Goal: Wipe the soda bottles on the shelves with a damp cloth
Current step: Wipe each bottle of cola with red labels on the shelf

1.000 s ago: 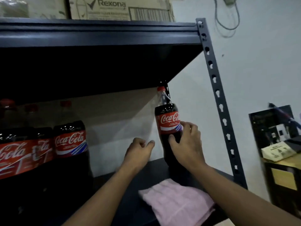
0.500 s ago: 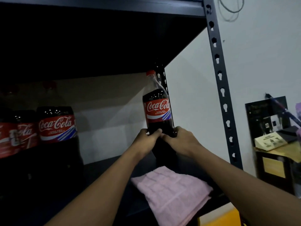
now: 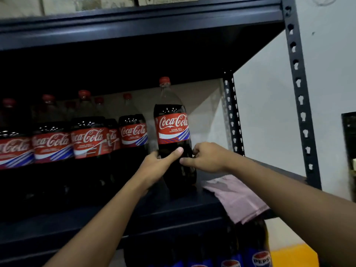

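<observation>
the dark plastic cola bottle [image 3: 173,135], red-capped with a red coca-cola label, stands upright near the right end of the dark metal shelf board [image 3: 115,218]. its base is lost in shadow, so i cannot tell whether it rests on the board.

the left hand [image 3: 157,167] grips it from its 8 o'clock side, just under the label, with the thumb laid across the front and the fingers round the left side. the right hand [image 3: 209,158] holds it from 4 o'clock, with fingers curled against the right flank and the thumb reaching toward the front.

at 4 o'clock of the bottle a folded pale pink cloth [image 3: 237,197] lies on the board's front right corner, overhanging the edge, apart from both hands. at 9 o'clock a row of matching cola bottles [image 3: 88,139] fills the board.

at 12 o'clock runs the dark upper shelf [image 3: 134,22]. at 3 o'clock a perforated dark upright post [image 3: 298,93] stands against a white wall [image 3: 265,112]. at 5 o'clock, below the board, are blue-labelled pepsi bottles [image 3: 260,260].
</observation>
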A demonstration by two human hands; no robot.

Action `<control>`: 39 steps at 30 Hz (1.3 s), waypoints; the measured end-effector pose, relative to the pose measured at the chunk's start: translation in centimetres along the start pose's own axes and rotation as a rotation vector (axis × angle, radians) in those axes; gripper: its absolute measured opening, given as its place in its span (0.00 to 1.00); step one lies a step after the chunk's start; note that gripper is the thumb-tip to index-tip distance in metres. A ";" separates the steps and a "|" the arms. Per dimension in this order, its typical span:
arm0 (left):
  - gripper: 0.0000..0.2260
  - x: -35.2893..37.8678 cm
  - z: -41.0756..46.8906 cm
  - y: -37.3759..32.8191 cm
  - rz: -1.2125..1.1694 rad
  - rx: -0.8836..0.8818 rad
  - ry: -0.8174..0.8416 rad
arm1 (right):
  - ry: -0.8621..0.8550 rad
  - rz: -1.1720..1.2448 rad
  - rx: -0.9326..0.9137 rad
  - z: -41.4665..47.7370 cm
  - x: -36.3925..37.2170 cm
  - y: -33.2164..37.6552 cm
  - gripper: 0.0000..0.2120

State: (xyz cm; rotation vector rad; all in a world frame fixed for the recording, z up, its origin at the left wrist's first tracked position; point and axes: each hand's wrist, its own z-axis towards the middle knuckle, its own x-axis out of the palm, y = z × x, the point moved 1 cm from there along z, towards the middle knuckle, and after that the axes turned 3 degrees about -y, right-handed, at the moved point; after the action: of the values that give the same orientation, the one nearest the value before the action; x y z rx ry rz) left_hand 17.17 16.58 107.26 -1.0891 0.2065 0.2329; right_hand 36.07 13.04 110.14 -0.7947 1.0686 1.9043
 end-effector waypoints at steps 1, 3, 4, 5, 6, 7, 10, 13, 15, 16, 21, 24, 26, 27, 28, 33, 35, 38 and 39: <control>0.38 -0.7 -0.6 0.2 -0.012 -0.012 -0.022 | -0.009 0.009 -0.025 -0.5 0.3 0.7 0.20; 0.42 -2.2 -2.2 0.5 -0.032 -0.029 -0.062 | -0.031 0.037 -0.064 -1.6 0.9 2.1 0.21; 0.44 -2.7 -3.0 0.5 -0.057 -0.030 -0.073 | -0.049 0.050 -0.082 -2.2 1.1 2.7 0.23; 0.46 -3.3 -3.8 0.6 -0.094 -0.027 -0.091 | -0.068 0.059 -0.100 -2.8 1.3 3.4 0.23; 0.46 -3.6 -4.3 0.5 -0.128 -0.021 -0.109 | -0.083 0.065 -0.113 -3.3 1.4 3.8 0.24; 0.46 -4.0 -5.2 0.4 -0.150 -0.009 -0.130 | -0.085 0.071 -0.131 -3.9 1.6 4.2 0.23; 0.42 -4.5 -6.7 0.1 -0.152 0.035 -0.158 | -0.015 0.132 -0.160 -5.0 1.4 4.3 0.24; 0.43 -4.8 -7.6 -0.2 -0.121 0.044 -0.156 | 0.043 0.002 -0.116 -5.7 0.3 3.1 0.33; 0.46 -4.8 -7.8 -0.3 -0.111 0.033 -0.159 | 0.096 -0.151 -0.032 -5.7 0.4 1.6 0.38; 0.47 -4.7 -7.9 -0.3 -0.110 0.029 -0.154 | 0.137 -0.220 0.008 -5.8 0.9 0.8 0.42; 0.47 -4.5 -7.9 -0.3 -0.136 0.039 -0.164 | 0.275 -0.351 0.120 -6.2 2.6 -1.2 0.38; 0.47 -4.5 -7.9 -0.3 -0.152 0.039 -0.167 | 0.300 -0.285 0.136 -5.7 1.6 -1.3 0.36; 0.46 -4.4 -8.1 -0.4 -0.158 0.043 -0.165 | 0.331 -0.272 0.148 -5.4 1.5 -1.6 0.35; 0.46 -4.4 -8.2 -0.4 -0.154 0.041 -0.161 | 0.327 -0.297 0.142 -5.3 1.8 -1.9 0.33; 0.45 -4.3 -8.3 -0.5 -0.153 0.041 -0.158 | 0.298 -0.329 0.132 -5.3 2.2 -2.2 0.31; 0.41 -4.1 -8.9 -1.1 -0.154 0.041 -0.155 | 0.021 -0.183 0.128 -6.2 2.8 -2.5 0.27; 0.41 -4.1 -9.0 -1.2 -0.148 0.028 -0.159 | -0.139 0.077 0.114 -7.0 1.9 -1.4 0.25; 0.40 -4.0 -9.1 -1.4 -0.137 0.018 -0.142 | -0.387 0.675 0.090 -7.4 1.0 1.8 0.21; 0.40 -3.8 -9.2 -1.5 -0.124 0.006 -0.136 | -0.455 0.841 0.068 -7.3 1.1 3.3 0.19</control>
State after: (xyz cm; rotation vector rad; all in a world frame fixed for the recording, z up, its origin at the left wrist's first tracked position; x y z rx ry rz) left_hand 13.48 7.43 105.45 -1.0720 0.0178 0.1940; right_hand 33.67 5.90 107.29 0.2003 1.2593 2.5351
